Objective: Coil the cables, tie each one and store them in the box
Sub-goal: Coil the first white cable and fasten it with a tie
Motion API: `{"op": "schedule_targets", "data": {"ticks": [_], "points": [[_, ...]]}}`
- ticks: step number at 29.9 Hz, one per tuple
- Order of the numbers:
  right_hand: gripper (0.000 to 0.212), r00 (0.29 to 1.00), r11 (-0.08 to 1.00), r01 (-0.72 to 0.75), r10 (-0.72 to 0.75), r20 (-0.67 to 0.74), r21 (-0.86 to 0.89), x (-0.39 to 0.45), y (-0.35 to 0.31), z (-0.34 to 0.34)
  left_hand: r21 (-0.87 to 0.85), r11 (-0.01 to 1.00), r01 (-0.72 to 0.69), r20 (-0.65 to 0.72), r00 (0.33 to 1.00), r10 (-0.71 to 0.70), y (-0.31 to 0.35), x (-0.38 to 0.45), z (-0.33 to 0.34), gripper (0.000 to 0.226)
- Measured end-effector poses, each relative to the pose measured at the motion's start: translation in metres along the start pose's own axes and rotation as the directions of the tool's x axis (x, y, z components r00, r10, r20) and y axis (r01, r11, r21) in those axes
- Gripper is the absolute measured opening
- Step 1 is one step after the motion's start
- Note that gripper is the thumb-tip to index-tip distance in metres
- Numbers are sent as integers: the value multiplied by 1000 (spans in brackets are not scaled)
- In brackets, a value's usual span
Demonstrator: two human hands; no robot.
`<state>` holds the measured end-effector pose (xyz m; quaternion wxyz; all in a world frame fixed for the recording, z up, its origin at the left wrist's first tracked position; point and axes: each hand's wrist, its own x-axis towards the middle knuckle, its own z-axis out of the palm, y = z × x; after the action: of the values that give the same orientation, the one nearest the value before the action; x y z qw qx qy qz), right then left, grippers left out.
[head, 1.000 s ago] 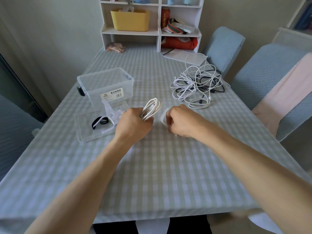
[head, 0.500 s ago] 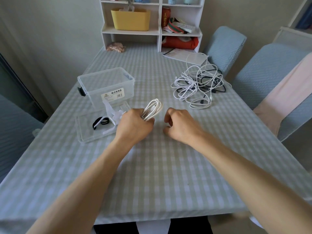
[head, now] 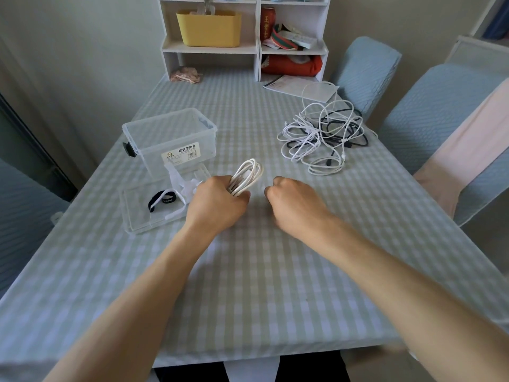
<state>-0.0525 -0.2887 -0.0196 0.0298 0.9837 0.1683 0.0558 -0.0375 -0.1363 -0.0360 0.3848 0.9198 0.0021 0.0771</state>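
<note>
Fingers of left hand curl round white coiled cable, loops jutting up and away toward table centre. Right hand just beside, fist curled; whether it pinches tie, cannot tell. Clear plastic box stands open beyond left hand, nearer that hand. Tangled cables, smooth white and black, lie far right on checked table.
</note>
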Motion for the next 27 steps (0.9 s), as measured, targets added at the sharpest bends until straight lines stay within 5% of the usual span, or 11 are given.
{"op": "schedule_targets", "data": {"ticks": [9, 14, 20, 27], "points": [[32, 989, 877, -5, -66, 131, 481, 12, 56, 1, 18, 1000, 15, 27, 1000, -15, -1, 1, -1, 38], [21, 982, 619, -160, 19, 189, 769, 8, 68, 15, 43, 999, 22, 46, 999, -24, -1, 2, -1, 37], [19, 994, 812, 83, -109, 10, 578, 13, 60, 23, 91, 996, 2, 54, 998, -7, 0, 0, 0, 35], [25, 1000, 680, 20, -29, 0, 733, 11, 56, 35, 99, 995, -6, 69, 998, -1, -2, 2, 0, 36]]}}
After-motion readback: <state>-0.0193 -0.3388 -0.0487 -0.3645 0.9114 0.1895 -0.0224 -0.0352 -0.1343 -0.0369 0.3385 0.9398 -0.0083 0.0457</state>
